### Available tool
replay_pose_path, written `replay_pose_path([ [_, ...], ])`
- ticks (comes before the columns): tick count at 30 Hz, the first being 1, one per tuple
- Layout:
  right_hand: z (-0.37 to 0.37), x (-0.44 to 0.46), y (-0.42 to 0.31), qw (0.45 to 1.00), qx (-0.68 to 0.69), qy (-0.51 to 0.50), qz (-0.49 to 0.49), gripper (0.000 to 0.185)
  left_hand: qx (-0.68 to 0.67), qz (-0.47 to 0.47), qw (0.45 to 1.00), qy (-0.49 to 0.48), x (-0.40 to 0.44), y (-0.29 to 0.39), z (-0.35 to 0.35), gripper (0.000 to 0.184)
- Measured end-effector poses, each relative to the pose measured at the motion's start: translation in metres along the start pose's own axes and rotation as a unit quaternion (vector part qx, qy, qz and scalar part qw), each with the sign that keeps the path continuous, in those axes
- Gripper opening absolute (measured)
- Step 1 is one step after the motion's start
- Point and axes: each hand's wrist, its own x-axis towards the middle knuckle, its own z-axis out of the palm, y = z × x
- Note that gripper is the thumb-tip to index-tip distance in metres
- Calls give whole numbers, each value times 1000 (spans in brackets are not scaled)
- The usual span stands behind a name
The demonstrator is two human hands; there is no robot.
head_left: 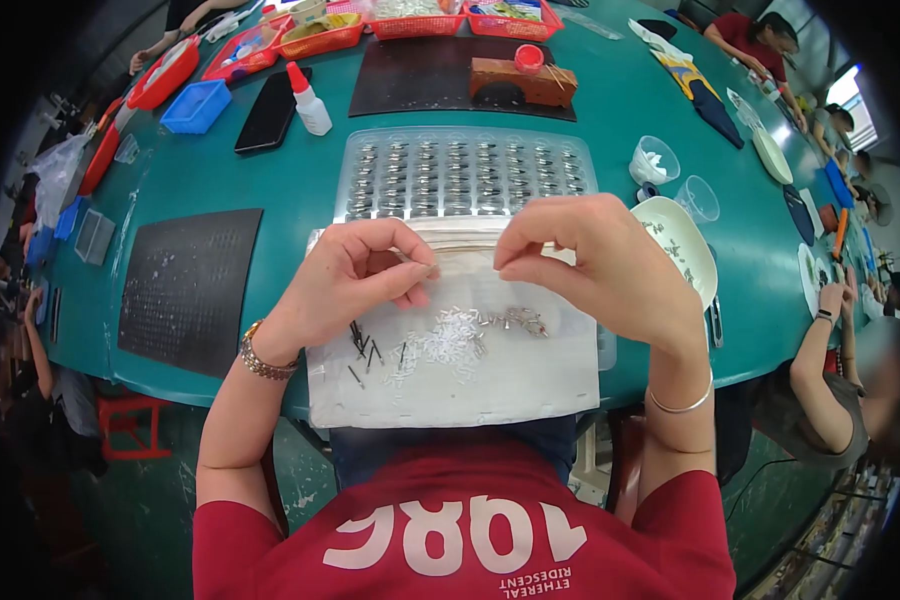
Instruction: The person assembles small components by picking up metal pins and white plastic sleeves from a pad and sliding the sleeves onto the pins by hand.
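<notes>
My left hand [355, 270] pinches a thin metal piece [402, 256] between thumb and fingertips, above a white cloth-covered pad [370, 400]. To its right, my right hand [600, 262] has thumb and forefinger pressed together; whatever they hold is too small to make out. The two hands are apart. On the pad below lie a pile of small white tube-like pieces [455, 338], a cluster of brownish metal bits [522, 321] and several short dark pins [360, 345]. Just beyond my hands is a clear tray [465, 135] with rows of shiny metal parts.
A dark mat [190, 290] lies left, a pale dish [705, 270] right. Behind are a phone [270, 112], a red-capped bottle [310, 105], a wooden block [520, 85], a blue basket [197, 106] and clear cups [655, 160]. Other people sit around the green table [300, 180].
</notes>
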Motion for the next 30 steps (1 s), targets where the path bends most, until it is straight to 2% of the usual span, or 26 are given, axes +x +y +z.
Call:
replay_pose_path([
  [1, -3, -9, 1, 999, -42, -10, -2, 8, 3, -1, 1000, 2, 0, 0, 1, 7],
  [4, -4, -32, 3, 998, -31, -52, -7, 10, 14, -12, 1000, 0, -1, 1, 2, 6],
  [10, 16, -47, 19, 999, -41, 9, -28, 9, 27, -13, 1000, -6, -1, 0, 1, 6],
  [13, 11, -41, 9, 1000, -3, 11, -4, 8, 21, -3, 1000, -10, 0, -1, 2, 6],
  [16, 20, -21, -1, 992, 76, 97, -1, 5, 11, -7, 1000, -11, -2, 0, 2, 9],
  [19, 39, 3, 2, 986, 107, 116, -59, 8, -3, -11, 1000, -7, -1, 0, 1, 11],
  [30, 66, 22, 19, 966, 233, 99, -45, 7, -42, -1, 999, 1, -1, 1, 0, 7],
])
